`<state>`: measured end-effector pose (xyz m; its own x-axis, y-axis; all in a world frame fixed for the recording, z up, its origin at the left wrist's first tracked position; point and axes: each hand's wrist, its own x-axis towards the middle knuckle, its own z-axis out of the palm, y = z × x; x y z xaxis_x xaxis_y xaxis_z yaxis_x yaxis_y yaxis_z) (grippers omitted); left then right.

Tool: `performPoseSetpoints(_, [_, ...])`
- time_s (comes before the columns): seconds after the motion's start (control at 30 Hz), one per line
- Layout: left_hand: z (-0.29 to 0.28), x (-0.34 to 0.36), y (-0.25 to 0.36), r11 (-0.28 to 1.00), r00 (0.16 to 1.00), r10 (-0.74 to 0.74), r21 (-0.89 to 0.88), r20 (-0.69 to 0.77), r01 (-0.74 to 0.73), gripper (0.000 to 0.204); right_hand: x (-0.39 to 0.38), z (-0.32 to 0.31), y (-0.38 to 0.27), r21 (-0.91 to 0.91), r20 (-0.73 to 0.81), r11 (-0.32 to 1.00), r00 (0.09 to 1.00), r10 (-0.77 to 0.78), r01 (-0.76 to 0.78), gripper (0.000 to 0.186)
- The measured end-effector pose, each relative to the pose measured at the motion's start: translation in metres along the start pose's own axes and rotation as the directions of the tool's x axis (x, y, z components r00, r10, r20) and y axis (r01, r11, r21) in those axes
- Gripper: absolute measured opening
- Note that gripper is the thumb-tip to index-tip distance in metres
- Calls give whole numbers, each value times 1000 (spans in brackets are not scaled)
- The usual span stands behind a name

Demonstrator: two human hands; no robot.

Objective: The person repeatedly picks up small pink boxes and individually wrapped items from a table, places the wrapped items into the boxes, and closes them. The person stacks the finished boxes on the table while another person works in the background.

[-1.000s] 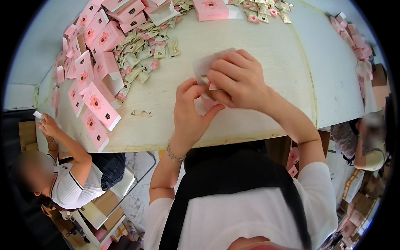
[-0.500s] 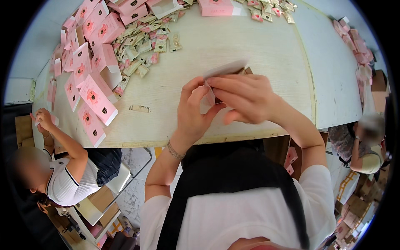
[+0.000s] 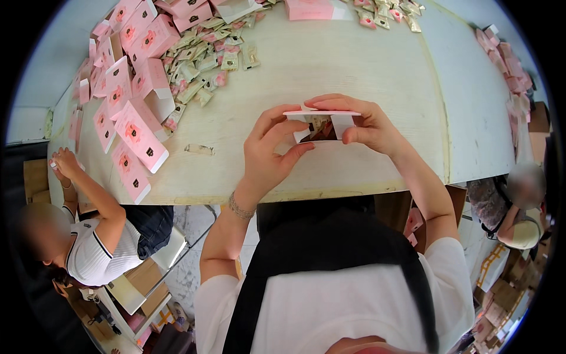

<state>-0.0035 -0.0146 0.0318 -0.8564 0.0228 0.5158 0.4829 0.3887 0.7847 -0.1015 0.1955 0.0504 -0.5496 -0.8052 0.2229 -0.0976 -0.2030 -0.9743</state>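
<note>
Both my hands hold a small pink carton [image 3: 324, 112] over the table, its open end turned toward me. White side flaps [image 3: 344, 123] stand at that end, and inside I see something gold and dark that I cannot make out fully. My left hand [image 3: 271, 141] grips the left side, thumb below and fingers above. Around the right side closes my right hand [image 3: 368, 127], its thumb by the right flap and its fingers along the far top edge.
Pink cartons [image 3: 140, 134] lie heaped on the left of the pale table [image 3: 354, 65]. Beside them are piled small wrapped sachets [image 3: 203, 62], with more sachets [image 3: 389, 12] at the far edge near another pink carton [image 3: 309, 9]. Co-workers sit left [image 3: 103, 248] and right [image 3: 519, 206].
My right hand has moved from across the carton's opening to its right side. The raised white flap no longer stands up, and the carton's open end now faces me.
</note>
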Motion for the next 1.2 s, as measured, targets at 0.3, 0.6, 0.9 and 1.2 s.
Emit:
performPoseSetpoints(0.3, [13, -5, -6, 963, 993, -116, -248, -27, 106, 66, -10, 24, -16, -839, 159, 447, 926, -342, 309, 28])
performPoseSetpoints(0.6, [12, -5, -6, 936, 995, -93, -339, 20, 94, 62, -5, 19, -39, -888, 107, 391, 934, -340, 244, 38])
performPoseSetpoints(0.9, [17, -3, -10, 948, 992, -110, -291, 66, 125, 63, -18, 27, -10, -870, 84, 419, 915, -395, 261, 39])
performPoseSetpoints(1.2, [39, 117, -36, 869, 927, 183, 387, 328, -309, 62, -268, -3, -85, -371, -617, -396, 542, -571, -840, 43])
